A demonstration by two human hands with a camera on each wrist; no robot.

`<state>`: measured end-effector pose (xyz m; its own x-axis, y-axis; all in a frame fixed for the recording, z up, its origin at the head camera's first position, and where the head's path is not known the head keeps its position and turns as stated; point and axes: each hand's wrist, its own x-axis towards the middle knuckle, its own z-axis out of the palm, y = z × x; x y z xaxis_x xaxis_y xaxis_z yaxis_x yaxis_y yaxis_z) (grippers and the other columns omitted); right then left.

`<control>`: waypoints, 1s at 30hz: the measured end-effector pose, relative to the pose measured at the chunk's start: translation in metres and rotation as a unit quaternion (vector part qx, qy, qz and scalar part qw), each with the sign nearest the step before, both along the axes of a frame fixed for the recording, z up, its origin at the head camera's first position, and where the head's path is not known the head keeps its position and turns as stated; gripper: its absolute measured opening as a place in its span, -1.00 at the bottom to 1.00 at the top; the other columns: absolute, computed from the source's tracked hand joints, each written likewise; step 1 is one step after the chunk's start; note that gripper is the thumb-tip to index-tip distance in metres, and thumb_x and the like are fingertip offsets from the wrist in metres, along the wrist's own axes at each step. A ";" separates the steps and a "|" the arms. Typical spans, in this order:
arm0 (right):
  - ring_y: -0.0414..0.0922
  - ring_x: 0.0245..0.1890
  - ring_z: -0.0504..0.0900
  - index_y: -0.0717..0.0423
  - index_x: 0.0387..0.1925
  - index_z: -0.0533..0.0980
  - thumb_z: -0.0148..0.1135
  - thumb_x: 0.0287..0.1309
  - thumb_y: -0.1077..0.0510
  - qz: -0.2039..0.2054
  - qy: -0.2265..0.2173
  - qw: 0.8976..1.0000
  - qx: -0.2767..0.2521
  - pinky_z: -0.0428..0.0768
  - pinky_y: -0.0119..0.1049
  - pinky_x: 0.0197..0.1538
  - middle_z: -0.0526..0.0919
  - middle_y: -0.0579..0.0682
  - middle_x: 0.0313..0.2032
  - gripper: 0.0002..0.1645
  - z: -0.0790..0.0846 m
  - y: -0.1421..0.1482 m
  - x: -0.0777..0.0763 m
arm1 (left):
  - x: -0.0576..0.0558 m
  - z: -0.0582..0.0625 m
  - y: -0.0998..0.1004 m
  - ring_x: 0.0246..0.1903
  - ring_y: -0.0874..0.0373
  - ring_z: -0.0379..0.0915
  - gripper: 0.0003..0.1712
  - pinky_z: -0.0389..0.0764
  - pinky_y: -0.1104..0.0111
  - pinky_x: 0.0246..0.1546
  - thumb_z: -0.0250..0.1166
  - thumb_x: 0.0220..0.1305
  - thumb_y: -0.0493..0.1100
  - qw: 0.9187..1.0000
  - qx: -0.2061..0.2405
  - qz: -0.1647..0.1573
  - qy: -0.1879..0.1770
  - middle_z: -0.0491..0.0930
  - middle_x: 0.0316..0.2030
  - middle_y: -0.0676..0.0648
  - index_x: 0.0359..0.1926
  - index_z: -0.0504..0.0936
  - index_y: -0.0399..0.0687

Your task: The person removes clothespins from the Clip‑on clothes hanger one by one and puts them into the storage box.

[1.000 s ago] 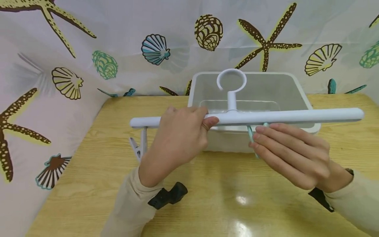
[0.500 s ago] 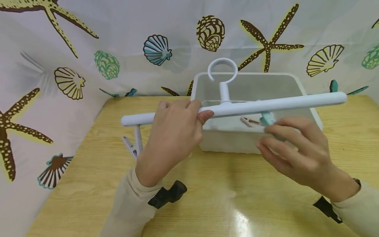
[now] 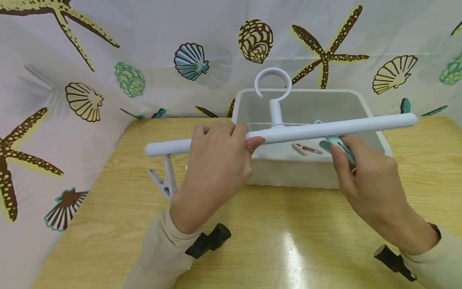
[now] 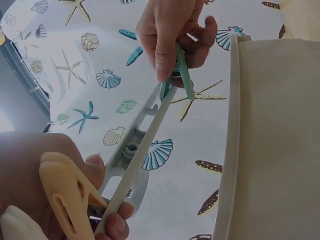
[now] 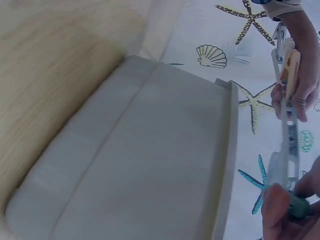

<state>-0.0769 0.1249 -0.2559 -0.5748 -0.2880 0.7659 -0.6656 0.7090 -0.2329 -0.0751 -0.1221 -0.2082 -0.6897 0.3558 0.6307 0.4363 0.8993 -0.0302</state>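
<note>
A white clip hanger (image 3: 325, 129) with a round hook is held up in front of the bin, its right end tilted upward. My left hand (image 3: 218, 168) grips its bar left of the hook. My right hand (image 3: 375, 184) pinches a teal clothespin (image 4: 185, 75) at the right part of the bar, thumb on one side and fingers on the other. A grey clothespin (image 3: 169, 178) hangs from the bar's left end. Beside my left hand are a peach clothespin (image 4: 65, 185) and a white clothespin (image 4: 20, 225), mostly hidden by that hand in the head view.
Behind the hanger, an off-white plastic bin (image 3: 278, 172) stands on the wooden table (image 3: 252, 241). A pinkish clothespin (image 3: 299, 149) shows inside it. A shell-and-starfish patterned cloth (image 3: 216, 24) hangs at the back and left.
The hanger has shifted slightly left and its right end has risen. My right hand's fingers, earlier straight beside the teal clothespin, drew back and now pinch it. My left hand keeps its grip.
</note>
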 end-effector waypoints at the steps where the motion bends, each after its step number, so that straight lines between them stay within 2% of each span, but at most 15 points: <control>1: -0.25 -0.73 0.29 0.38 -0.26 0.47 -0.14 0.48 -0.03 0.004 -0.011 1.000 -0.005 0.27 -0.45 -0.66 0.38 -0.04 -0.65 -0.49 0.001 -0.001 0.001 | 0.000 0.000 0.000 -0.66 0.04 0.26 -0.49 0.32 0.15 -0.43 0.12 0.41 0.01 1.000 -0.001 -0.001 0.007 0.21 -0.72 -0.01 -0.66 0.30 -0.11; 3: -0.28 -0.75 0.18 0.34 -0.31 0.48 -0.14 0.49 0.07 0.025 -0.070 0.996 -0.039 0.15 -0.43 -0.67 0.29 -0.10 -0.69 -0.57 0.003 -0.003 0.003 | 0.000 -0.002 0.000 -0.68 0.04 0.25 -0.48 0.30 0.16 -0.45 0.12 0.41 0.00 1.000 -0.003 -0.001 0.022 0.19 -0.73 -0.01 -0.68 0.29 -0.10; 4: -0.28 -0.76 0.14 0.32 -0.32 0.47 -0.15 0.49 0.09 0.049 -0.122 0.989 -0.071 0.12 -0.41 -0.69 0.25 -0.12 -0.71 -0.59 0.004 -0.003 0.005 | -0.001 -0.002 0.000 -0.68 0.04 0.25 -0.48 0.30 0.16 -0.46 0.11 0.41 0.00 1.000 -0.002 -0.002 0.028 0.19 -0.73 -0.02 -0.68 0.29 -0.10; 5: -0.26 -0.78 0.12 0.33 -0.33 0.46 -0.16 0.50 0.11 0.083 -0.177 0.974 -0.116 0.10 -0.39 -0.71 0.22 -0.12 -0.72 -0.60 0.004 -0.003 0.006 | -0.001 -0.002 0.000 -0.67 0.03 0.27 -0.48 0.30 0.16 -0.45 0.11 0.41 0.00 0.999 -0.004 -0.001 0.033 0.18 -0.74 -0.02 -0.68 0.29 -0.10; 6: -0.23 -0.78 0.09 0.35 -0.32 0.44 -0.17 0.50 0.13 0.126 -0.233 0.950 -0.165 0.09 -0.36 -0.72 0.19 -0.10 -0.72 -0.61 0.004 -0.002 0.008 | -0.002 -0.002 0.001 -0.66 0.03 0.29 -0.48 0.32 0.15 -0.44 0.11 0.41 0.00 0.999 -0.005 0.001 0.035 0.19 -0.74 -0.01 -0.68 0.29 -0.10; 7: -0.22 -0.79 0.07 0.35 -0.32 0.41 -0.19 0.50 0.16 0.172 -0.288 0.916 -0.220 0.06 -0.33 -0.73 0.16 -0.09 -0.71 -0.63 0.003 -0.001 0.008 | -0.003 -0.002 0.001 -0.65 0.03 0.31 -0.48 0.32 0.14 -0.44 0.11 0.41 0.00 0.999 -0.005 0.003 0.038 0.19 -0.74 -0.01 -0.68 0.30 -0.10; 10: -0.16 -0.78 -0.03 0.36 -0.30 0.32 -0.32 0.54 0.09 0.289 -0.400 0.799 -0.344 -0.04 -0.30 -0.73 0.02 -0.03 -0.67 -0.58 0.000 0.001 0.007 | -0.005 -0.003 0.001 -0.59 0.00 0.41 -0.49 0.37 0.12 -0.41 0.11 0.41 0.01 0.999 -0.006 0.009 0.037 0.25 -0.73 -0.03 -0.67 0.33 -0.11; 11: -0.15 -0.77 -0.05 0.37 -0.28 0.32 -0.33 0.54 0.09 0.313 -0.414 0.774 -0.363 -0.07 -0.30 -0.72 -0.01 -0.02 -0.65 -0.57 -0.001 0.002 0.006 | -0.006 -0.003 0.001 -0.55 -0.01 0.44 -0.50 0.39 0.11 -0.39 0.11 0.41 0.02 0.999 -0.006 0.012 0.033 0.29 -0.72 -0.04 -0.66 0.35 -0.12; 12: -0.16 -0.77 -0.07 0.37 -0.26 0.32 -0.35 0.54 0.10 0.330 -0.422 0.757 -0.374 -0.08 -0.31 -0.71 -0.02 -0.02 -0.64 -0.57 -0.002 0.003 0.006 | -0.006 -0.003 0.001 -0.53 -0.02 0.46 -0.50 0.39 0.10 -0.37 0.12 0.40 0.02 0.999 -0.004 0.015 0.029 0.33 -0.71 -0.04 -0.65 0.37 -0.13; 13: -0.17 -0.77 -0.07 0.36 -0.25 0.34 -0.35 0.55 0.11 0.338 -0.423 0.750 -0.379 -0.08 -0.31 -0.71 -0.03 -0.02 -0.64 -0.57 -0.003 0.003 0.005 | -0.006 -0.004 0.001 -0.51 -0.02 0.48 -0.51 0.40 0.09 -0.36 0.12 0.40 0.03 1.000 -0.003 0.017 0.024 0.35 -0.69 -0.05 -0.64 0.37 -0.13; 17: -0.16 -0.77 -0.06 0.43 -0.19 0.39 -0.37 0.55 0.14 0.329 -0.409 0.768 -0.367 -0.06 -0.30 -0.71 -0.01 -0.02 -0.64 -0.54 -0.004 0.004 0.006 | -0.006 -0.003 -0.001 -0.48 -0.02 0.49 -0.51 0.39 0.08 -0.35 0.13 0.40 0.03 1.000 0.005 0.020 0.010 0.40 -0.67 -0.06 -0.62 0.37 -0.13; 20: -0.15 -0.76 -0.06 0.45 -0.18 0.39 -0.38 0.55 0.15 0.328 -0.410 0.769 -0.364 -0.06 -0.29 -0.71 -0.01 -0.01 -0.63 -0.54 -0.003 0.004 0.007 | -0.006 -0.002 -0.002 -0.52 0.00 0.45 -0.50 0.35 0.11 -0.38 0.12 0.40 0.03 1.000 0.008 0.016 0.007 0.35 -0.69 -0.04 -0.64 0.35 -0.12; 26: -0.16 -0.77 -0.06 0.32 -0.18 0.41 -0.41 0.55 0.15 0.351 -0.451 0.735 -0.366 -0.07 -0.30 -0.71 -0.03 -0.03 -0.65 -0.56 -0.002 0.011 0.007 | -0.005 0.001 -0.003 -0.52 0.01 0.46 -0.51 0.34 0.13 -0.36 0.13 0.40 0.04 1.000 0.009 0.012 -0.001 0.36 -0.69 -0.03 -0.63 0.36 -0.12; 28: -0.17 -0.77 -0.06 0.29 -0.18 0.39 -0.45 0.55 0.16 0.373 -0.466 0.712 -0.370 -0.07 -0.31 -0.71 -0.03 -0.04 -0.65 -0.56 -0.002 0.014 0.007 | -0.005 0.002 -0.003 -0.52 0.01 0.46 -0.51 0.33 0.13 -0.35 0.12 0.40 0.04 1.000 0.008 0.012 -0.008 0.34 -0.69 -0.02 -0.63 0.35 -0.11; 30: -0.17 -0.77 -0.06 0.27 -0.19 0.39 -0.48 0.55 0.17 0.387 -0.475 0.698 -0.370 -0.07 -0.32 -0.70 -0.03 -0.04 -0.65 -0.55 -0.002 0.016 0.006 | -0.005 0.003 -0.004 -0.51 0.01 0.47 -0.52 0.34 0.13 -0.34 0.12 0.40 0.03 1.000 0.009 0.014 -0.014 0.36 -0.68 -0.03 -0.61 0.37 -0.12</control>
<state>-0.0705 0.1412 -0.2582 -0.8159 -0.5221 0.2484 -0.0777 -0.3268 -0.9419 -0.0806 -0.1265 -0.2055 -0.7170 0.3251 0.6166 0.4119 0.9112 -0.0013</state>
